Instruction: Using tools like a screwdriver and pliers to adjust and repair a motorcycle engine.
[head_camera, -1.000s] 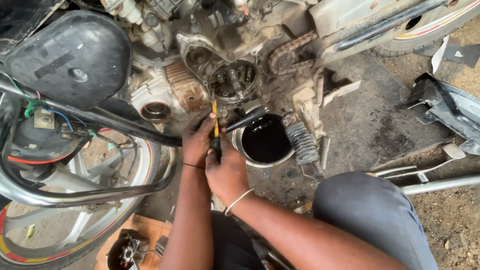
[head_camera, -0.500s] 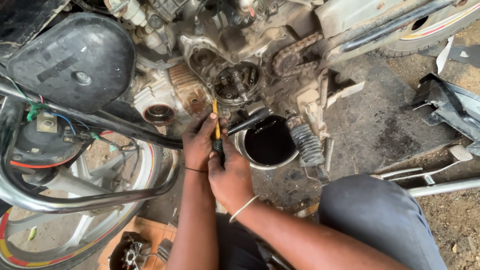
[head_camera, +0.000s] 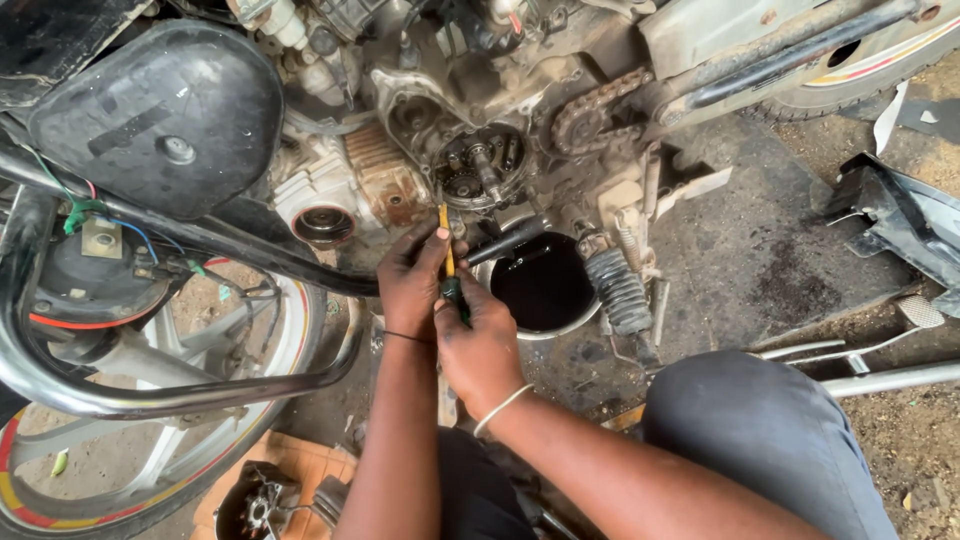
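Both hands meet just below the opened engine case (head_camera: 478, 170) of a motorcycle lying on its side; the left hand (head_camera: 412, 283) curls its fingers around the upper part of a yellow-handled screwdriver (head_camera: 447, 250), thumb and fingertips pinching the shaft, while the right hand (head_camera: 482, 345) is clenched around the tool's dark lower end. The screwdriver stands nearly upright between the two hands, its yellow tip pointing toward the exposed gears of the case — whether it touches the metal there, I cannot tell.

Just beside the right hand sits a round pan (head_camera: 543, 283) filled with black oil; a ribbed foot peg (head_camera: 617, 290) lies against its far rim. A drive chain (head_camera: 590, 110) wraps a sprocket to the upper right of the case; a rusty finned cylinder (head_camera: 385, 180) sits to its left. The black air-filter cover (head_camera: 160, 115) fills the upper left, with a chrome guard bar (head_camera: 170, 395) and a spoked wheel (head_camera: 120, 460) below it — the person's knee (head_camera: 770, 440), in grey cloth, shows at lower right.
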